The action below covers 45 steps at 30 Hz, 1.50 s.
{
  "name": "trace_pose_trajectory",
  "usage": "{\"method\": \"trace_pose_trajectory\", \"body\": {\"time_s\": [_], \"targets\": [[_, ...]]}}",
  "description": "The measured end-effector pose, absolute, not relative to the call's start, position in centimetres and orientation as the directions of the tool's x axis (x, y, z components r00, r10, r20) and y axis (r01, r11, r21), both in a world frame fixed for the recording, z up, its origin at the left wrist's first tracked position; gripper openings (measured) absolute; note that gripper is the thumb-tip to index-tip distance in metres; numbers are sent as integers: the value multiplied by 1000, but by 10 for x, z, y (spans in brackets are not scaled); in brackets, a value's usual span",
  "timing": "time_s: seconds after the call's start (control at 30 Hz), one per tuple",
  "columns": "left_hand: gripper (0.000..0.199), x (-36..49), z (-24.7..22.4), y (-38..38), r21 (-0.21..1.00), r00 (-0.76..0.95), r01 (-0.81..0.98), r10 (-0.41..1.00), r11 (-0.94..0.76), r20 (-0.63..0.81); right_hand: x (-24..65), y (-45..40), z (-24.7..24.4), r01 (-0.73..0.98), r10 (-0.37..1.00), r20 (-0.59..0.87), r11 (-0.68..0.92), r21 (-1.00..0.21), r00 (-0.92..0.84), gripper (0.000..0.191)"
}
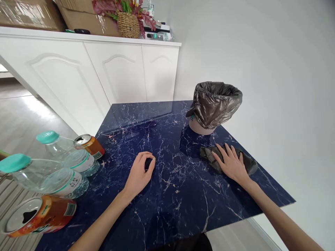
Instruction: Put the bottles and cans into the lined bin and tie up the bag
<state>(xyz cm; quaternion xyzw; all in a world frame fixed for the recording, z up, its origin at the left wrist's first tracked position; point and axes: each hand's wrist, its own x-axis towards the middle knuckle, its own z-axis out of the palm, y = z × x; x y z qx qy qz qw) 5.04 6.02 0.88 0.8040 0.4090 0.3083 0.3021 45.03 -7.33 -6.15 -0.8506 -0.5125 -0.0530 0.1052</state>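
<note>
My right hand (232, 165) lies spread on a dark folded cloth or plastic bag (250, 164) at the right side of the blue marbled table (167, 212). My left hand (142, 170) rests on the table near the middle, fingers curled so that thumb and fingertips meet in a ring; nothing shows inside it. Beyond my right hand stands a light bin (200, 127) lined with a black plastic bag (217, 101), its top gaping.
Along the left edge stand two clear bottles (62, 184) (81, 160) with teal caps and two orange cans (49, 214) (91, 144). Behind the table, a white cabinet (123, 69) carries cardboard boxes (86, 17), a woven flower basket (128, 25) and a lying bottle (162, 36).
</note>
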Motion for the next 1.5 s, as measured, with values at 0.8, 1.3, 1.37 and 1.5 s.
{"method": "trace_pose_trajectory", "body": {"time_s": [0.8, 1.3, 1.37, 1.5], "targets": [[23, 52, 4, 60, 711, 520, 462, 811, -530, 267, 417, -65, -60, 991, 950, 280, -136, -22, 136, 59], [27, 18, 11, 22, 548, 677, 468, 680, -693, 281, 335, -126, -28, 929, 956, 165, 278, -243, -242, 69], [36, 3, 10, 6, 482, 723, 495, 650, -723, 234, 332, -130, -30, 926, 956, 158, 280, -253, -246, 66], [49, -27, 6, -19, 373, 750, 548, 637, -749, 176, 335, -130, -37, 927, 953, 201, 275, -257, -227, 61]]}}
